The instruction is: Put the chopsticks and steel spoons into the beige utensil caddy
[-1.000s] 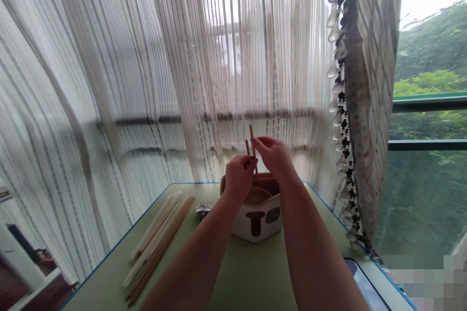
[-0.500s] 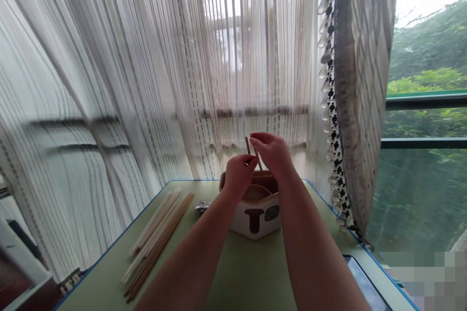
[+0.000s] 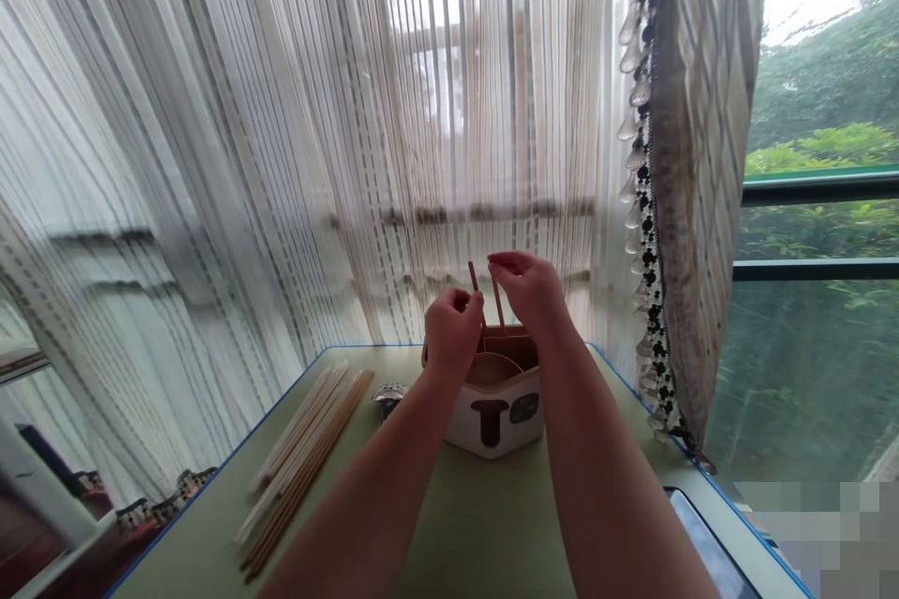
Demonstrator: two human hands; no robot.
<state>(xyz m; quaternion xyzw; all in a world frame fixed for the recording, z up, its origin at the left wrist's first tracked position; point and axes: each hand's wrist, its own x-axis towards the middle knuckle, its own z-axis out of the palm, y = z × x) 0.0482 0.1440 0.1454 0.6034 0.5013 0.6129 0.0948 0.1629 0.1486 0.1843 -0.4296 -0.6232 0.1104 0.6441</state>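
Two thin brown sticks (image 3: 498,304) stand nearly upright at the back of a white container (image 3: 469,416) with a brown, divided inside, near the table's (image 3: 484,529) far edge. The right hand (image 3: 532,290) has its fingers pinched on one stick close to its top; the left hand's (image 3: 453,329) fingers are clamped lower on the other, whose top pokes above them. Whether either lower end touches the container's floor cannot be told.

The step in hand looks like guiding the sticks down into a rear compartment; the next move would call for keeping both upright and clear of the rim before loosening the pinch. Left of the container lies a perforated metal piece (image 3: 389,396), partly behind the forearm. More sticks (image 3: 309,459) lie along the table's left edge, and a dark-screened device (image 3: 706,543) by its near right corner.
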